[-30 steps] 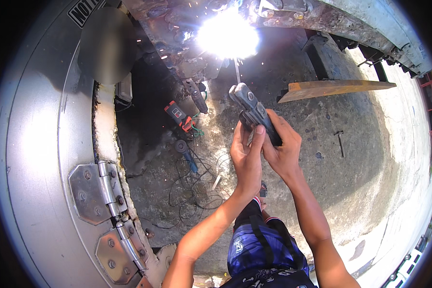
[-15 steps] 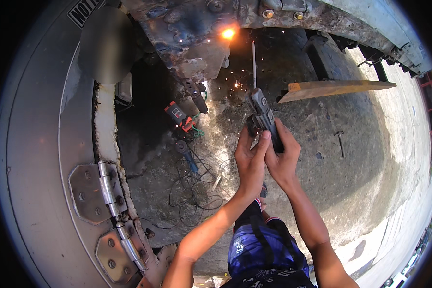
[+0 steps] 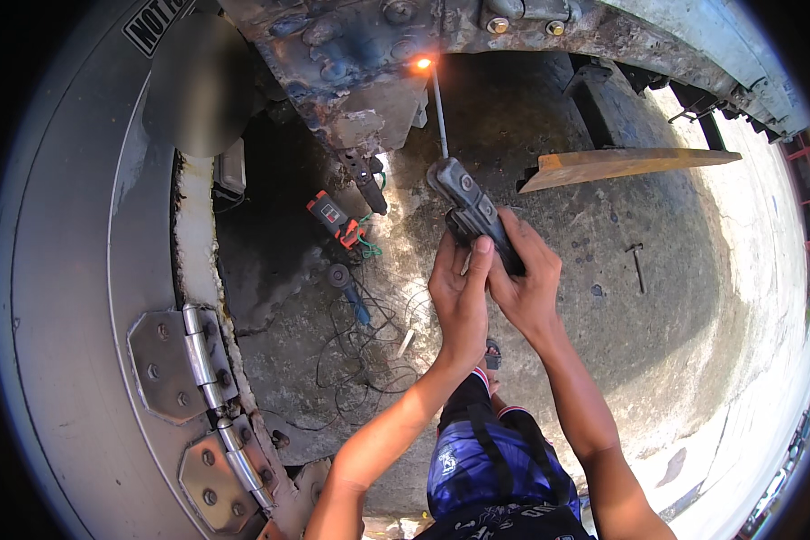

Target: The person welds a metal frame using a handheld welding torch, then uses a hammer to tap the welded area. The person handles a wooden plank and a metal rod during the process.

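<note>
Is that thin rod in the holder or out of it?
In: the thin rod juts from the head of the dark holder, toward the glowing orange spot.

Scuffed, matt electrode holder [image 3: 470,200]; rough, stained metal plate [image 3: 333,56]; glossy metal hinge [image 3: 202,353]; rough concrete floor [image 3: 666,337].

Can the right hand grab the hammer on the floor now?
Probably not: the right hand is gripping the dark rod holder, and the hammer lies on the floor, seemingly too low, though nothing covers it.
</note>
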`<state>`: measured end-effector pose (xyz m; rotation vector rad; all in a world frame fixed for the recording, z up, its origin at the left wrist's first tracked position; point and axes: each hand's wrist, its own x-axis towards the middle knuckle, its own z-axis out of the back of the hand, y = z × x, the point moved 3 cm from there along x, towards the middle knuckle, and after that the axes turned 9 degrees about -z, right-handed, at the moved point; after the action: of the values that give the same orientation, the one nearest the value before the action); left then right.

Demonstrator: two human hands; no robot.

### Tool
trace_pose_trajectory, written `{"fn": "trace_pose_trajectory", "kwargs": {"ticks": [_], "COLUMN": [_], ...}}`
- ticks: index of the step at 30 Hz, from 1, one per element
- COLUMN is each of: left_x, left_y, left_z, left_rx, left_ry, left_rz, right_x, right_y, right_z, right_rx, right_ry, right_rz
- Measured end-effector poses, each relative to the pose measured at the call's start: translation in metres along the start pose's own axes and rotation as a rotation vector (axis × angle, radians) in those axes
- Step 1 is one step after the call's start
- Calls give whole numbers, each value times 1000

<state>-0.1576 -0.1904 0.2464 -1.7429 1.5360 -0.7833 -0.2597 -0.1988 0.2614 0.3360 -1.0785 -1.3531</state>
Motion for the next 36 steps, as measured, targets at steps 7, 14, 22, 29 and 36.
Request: {"fn": "trace_pose_trajectory", "kwargs": {"ticks": [7, 14, 22, 29, 36], "left_x": [2, 3, 2, 4, 3], "left_y": [-1, -1, 1, -1, 7], "left_z": [-1, -3, -2, 1, 0], "left_rx": [-10, -28, -39, -63, -63], "left_ry": [6, -19, -28, -17, -37], "left_rz": [4, -1, 52, 46, 94], "right_x": [1, 4, 4, 7, 2], "right_y": [-1, 2, 0, 5, -6], "right_z": [-2, -2, -2, -3, 0], "right_rx": [23, 40, 44, 66, 31], "right_ry": [-14, 1, 9, 22, 17], "right_rz": [1, 10, 5, -7, -73]}}
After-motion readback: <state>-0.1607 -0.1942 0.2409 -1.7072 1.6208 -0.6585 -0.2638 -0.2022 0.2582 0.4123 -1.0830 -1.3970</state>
